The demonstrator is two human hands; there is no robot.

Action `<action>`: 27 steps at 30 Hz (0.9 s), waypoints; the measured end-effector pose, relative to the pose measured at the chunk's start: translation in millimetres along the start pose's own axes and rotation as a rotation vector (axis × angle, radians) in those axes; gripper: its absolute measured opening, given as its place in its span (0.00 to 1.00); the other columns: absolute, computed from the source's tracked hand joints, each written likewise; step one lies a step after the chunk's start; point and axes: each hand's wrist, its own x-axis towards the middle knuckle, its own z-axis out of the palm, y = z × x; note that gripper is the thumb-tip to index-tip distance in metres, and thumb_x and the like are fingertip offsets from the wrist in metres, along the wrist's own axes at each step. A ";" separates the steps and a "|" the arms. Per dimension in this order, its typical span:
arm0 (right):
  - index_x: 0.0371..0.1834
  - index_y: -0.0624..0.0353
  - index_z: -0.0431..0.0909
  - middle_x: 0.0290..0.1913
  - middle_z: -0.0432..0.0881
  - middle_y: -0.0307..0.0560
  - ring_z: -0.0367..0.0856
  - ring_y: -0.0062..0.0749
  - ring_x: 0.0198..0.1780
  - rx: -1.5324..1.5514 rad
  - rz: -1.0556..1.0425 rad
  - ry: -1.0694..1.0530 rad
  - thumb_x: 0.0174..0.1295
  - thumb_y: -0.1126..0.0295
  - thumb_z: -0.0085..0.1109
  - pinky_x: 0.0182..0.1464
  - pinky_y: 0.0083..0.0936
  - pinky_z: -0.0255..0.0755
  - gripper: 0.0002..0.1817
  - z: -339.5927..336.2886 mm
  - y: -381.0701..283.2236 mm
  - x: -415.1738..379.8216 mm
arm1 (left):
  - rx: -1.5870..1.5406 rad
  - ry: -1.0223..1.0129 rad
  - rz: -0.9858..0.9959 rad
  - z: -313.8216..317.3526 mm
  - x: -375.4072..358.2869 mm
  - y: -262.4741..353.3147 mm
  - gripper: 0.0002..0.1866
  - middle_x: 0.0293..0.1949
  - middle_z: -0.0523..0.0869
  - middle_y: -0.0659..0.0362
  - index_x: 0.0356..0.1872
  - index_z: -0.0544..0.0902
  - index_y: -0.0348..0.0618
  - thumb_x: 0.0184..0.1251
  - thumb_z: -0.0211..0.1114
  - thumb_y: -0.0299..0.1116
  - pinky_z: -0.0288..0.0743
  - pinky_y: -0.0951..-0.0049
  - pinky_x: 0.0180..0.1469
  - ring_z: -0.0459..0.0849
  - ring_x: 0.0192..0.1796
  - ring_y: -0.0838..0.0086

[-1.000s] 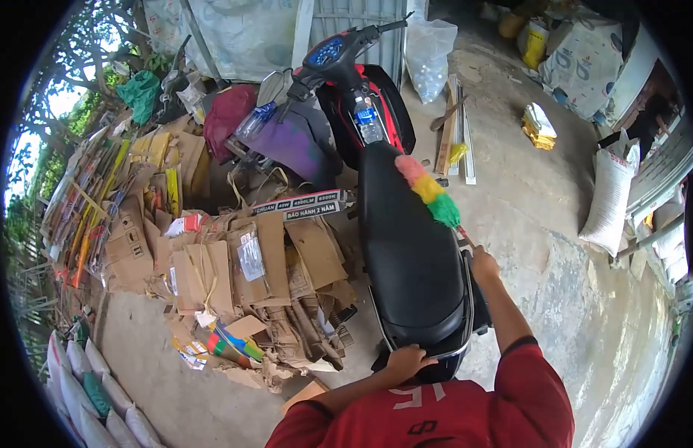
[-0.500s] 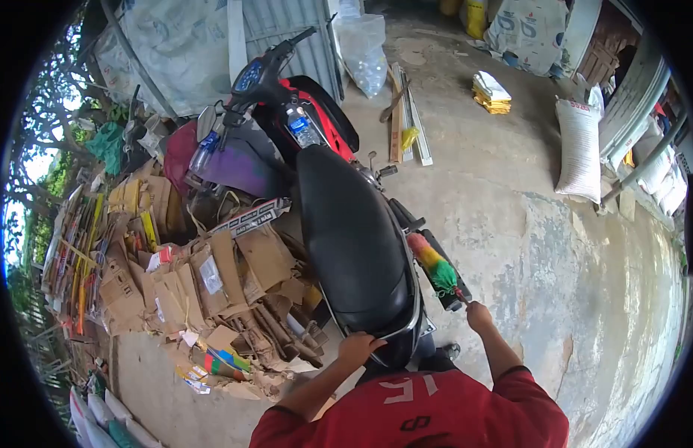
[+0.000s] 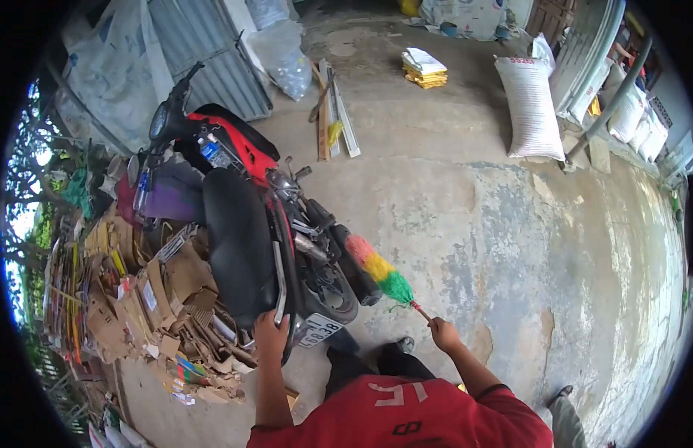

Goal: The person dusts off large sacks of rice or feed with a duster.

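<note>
A red and black motorbike [image 3: 242, 246] stands at centre left. My left hand [image 3: 272, 334] is closed round the rear end of its metal grab rail [image 3: 280, 287], beside the black seat [image 3: 238, 239]. Low on the right, my right hand [image 3: 442, 334] grips the thin handle of a feather duster [image 3: 378, 267]. The pink, yellow and green head of the duster lies over or against a dark cylindrical part [image 3: 354, 265] at the bike's right side; whether they touch is unclear. Below the seat the number plate [image 3: 319, 330] shows.
Flattened cardboard [image 3: 148, 299] is heaped left of the bike. Metal and wood strips [image 3: 333, 112] lie ahead on the concrete. Further right are folded sacks [image 3: 424, 67] and a full white sack [image 3: 529, 108]. Another person's leg and foot [image 3: 567, 418] show at the lower right.
My view has turned right, so the bike appears further left and its rear side shows more. The duster reaches further from my right hand. A person's leg has come into view.
</note>
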 end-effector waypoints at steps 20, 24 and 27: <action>0.34 0.57 0.76 0.31 0.77 0.54 0.76 0.50 0.36 0.022 0.002 0.282 0.54 0.64 0.51 0.38 0.39 0.69 0.11 -193.3 47.5 206.0 | -0.069 -1.004 0.365 140.4 163.0 285.9 0.17 0.27 0.82 0.50 0.32 0.80 0.40 0.47 0.65 0.43 0.71 0.64 0.36 0.81 0.35 0.62; 0.34 0.55 0.78 0.35 0.78 0.47 0.76 0.44 0.39 -0.066 0.009 0.309 0.51 0.63 0.57 0.40 0.34 0.71 0.10 -260.3 31.9 277.3 | 0.137 -0.548 0.529 138.3 265.5 336.4 0.31 0.48 0.76 0.48 0.48 0.74 0.43 0.42 0.68 0.48 0.62 0.52 0.53 0.72 0.54 0.59; 0.36 0.54 0.77 0.35 0.78 0.46 0.77 0.42 0.38 -0.118 -0.035 0.283 0.50 0.62 0.57 0.39 0.33 0.71 0.12 -300.5 19.2 328.6 | 0.265 -0.339 0.500 117.3 345.5 398.8 0.39 0.60 0.62 0.47 0.56 0.67 0.47 0.39 0.69 0.51 0.46 0.41 0.60 0.55 0.64 0.52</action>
